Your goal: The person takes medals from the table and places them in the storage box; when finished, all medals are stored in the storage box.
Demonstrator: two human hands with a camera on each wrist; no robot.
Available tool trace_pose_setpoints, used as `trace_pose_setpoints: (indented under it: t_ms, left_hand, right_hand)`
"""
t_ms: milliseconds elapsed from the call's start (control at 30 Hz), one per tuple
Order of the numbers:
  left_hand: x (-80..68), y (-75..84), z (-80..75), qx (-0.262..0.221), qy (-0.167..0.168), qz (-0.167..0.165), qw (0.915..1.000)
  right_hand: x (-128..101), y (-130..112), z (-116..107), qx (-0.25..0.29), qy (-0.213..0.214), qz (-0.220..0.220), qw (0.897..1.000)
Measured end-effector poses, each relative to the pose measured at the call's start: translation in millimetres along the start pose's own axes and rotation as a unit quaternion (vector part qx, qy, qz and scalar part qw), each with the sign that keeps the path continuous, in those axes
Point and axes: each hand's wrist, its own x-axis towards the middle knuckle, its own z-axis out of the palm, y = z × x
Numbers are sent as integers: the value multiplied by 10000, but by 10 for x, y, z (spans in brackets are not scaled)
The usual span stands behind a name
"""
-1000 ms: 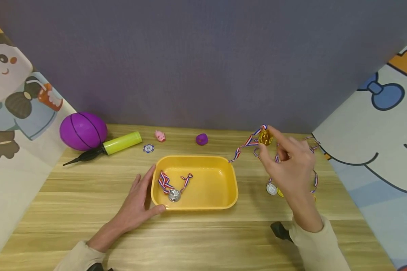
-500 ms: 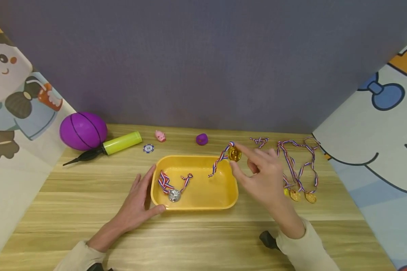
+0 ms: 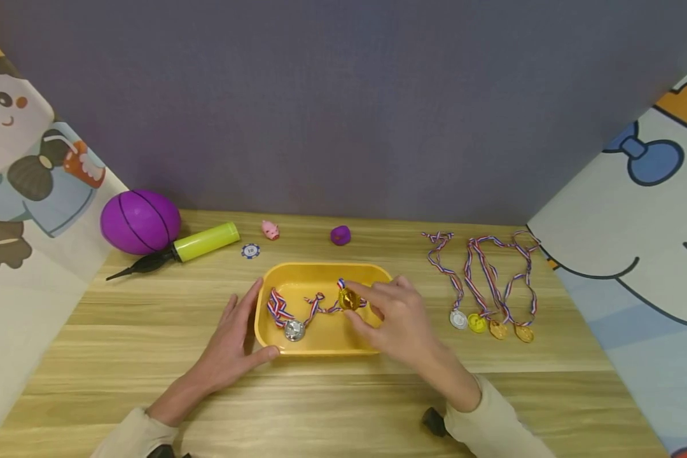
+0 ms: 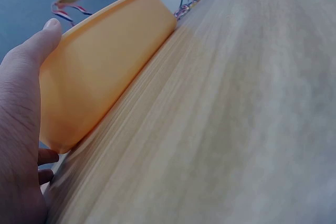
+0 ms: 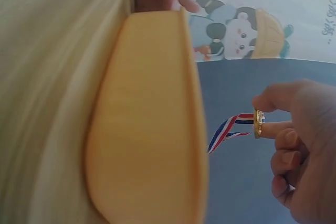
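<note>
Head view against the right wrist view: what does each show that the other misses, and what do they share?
Head only: the silver medal lying in the tray, four medals on the table, the purple ball and pump.
Right wrist only: the gold medal edge-on, pinched between thumb and fingers.
Both: the yellow tray, the right hand holding that medal, and the left hand at the tray's end.

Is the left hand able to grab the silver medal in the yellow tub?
Probably yes. The left hand rests on the yellow tub wall, the silver medal lies just inside that open-topped end, and nothing covers it.
</note>
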Motion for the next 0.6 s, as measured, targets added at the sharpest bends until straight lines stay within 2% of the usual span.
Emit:
trace_pose_setpoints:
  t_ms: [233,467,600]
  left_hand:
    - [-3,-9,3,2,-11,-33,10000]
    - [0,-15,-1,1,-20,-28,10000]
    - [3,-18,3,-9,-17,-24,10000]
  right_hand:
    - [-33,-31,147,-298,-828,72,9961]
    - [-28,-45,301,-317,-1697,320,9845]
    - [3,-44,389,-227,-1991,400,9789]
